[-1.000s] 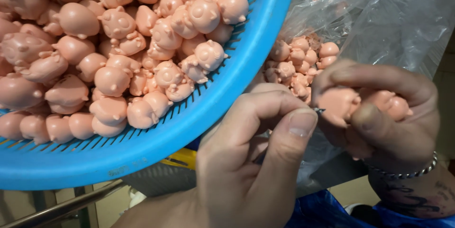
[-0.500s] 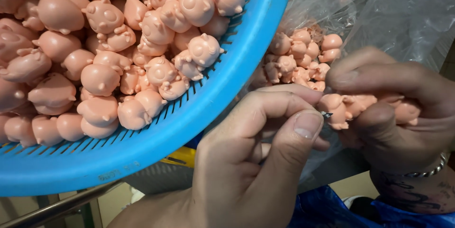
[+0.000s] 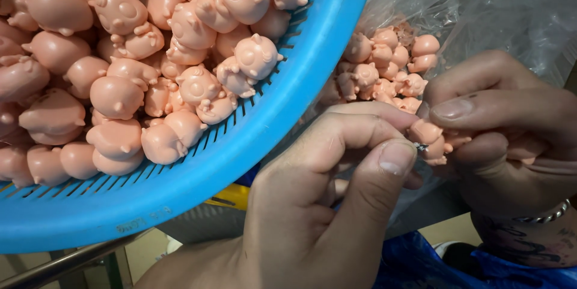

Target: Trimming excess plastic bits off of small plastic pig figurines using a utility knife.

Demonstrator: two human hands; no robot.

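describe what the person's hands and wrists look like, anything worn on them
Both hands are bare, with no gloves and no sleeves in view. The left hand has short, trimmed nails and wears nothing that shows. The right hand has a thin silver beaded bracelet around the wrist, and a dark tattoo runs along the forearm just below it. No rings show on the fingers.

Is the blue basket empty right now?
No, the blue basket is heaped with small pink pig figures.

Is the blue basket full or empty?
Full: the blue basket is heaped with pink pig figures up to its rim.
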